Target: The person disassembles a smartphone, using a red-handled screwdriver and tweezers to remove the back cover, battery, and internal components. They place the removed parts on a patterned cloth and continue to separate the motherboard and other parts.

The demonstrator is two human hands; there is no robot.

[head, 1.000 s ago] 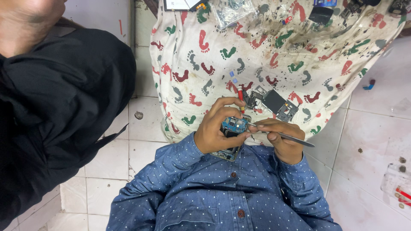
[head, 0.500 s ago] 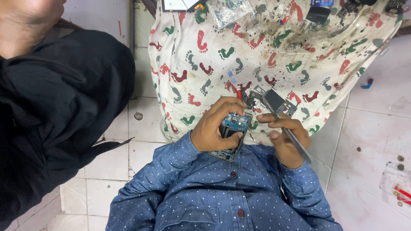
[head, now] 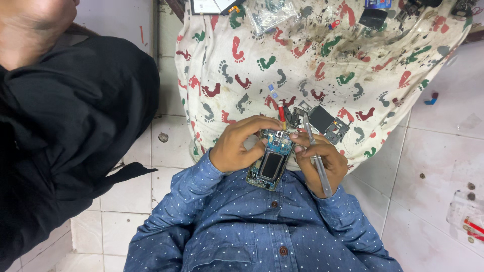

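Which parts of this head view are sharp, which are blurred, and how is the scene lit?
Head view: even, soft light with no hard shadows or glare; the opened phone, both hands, left and right, and the footprint-patterned cloth are sharp; the black-clad person close to the lens at the left edge is soft; the tweezers read clearly.

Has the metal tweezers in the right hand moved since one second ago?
Yes. The tweezers lay almost level then; now they stand steep, tip up toward the dark phone part on the footprint cloth.
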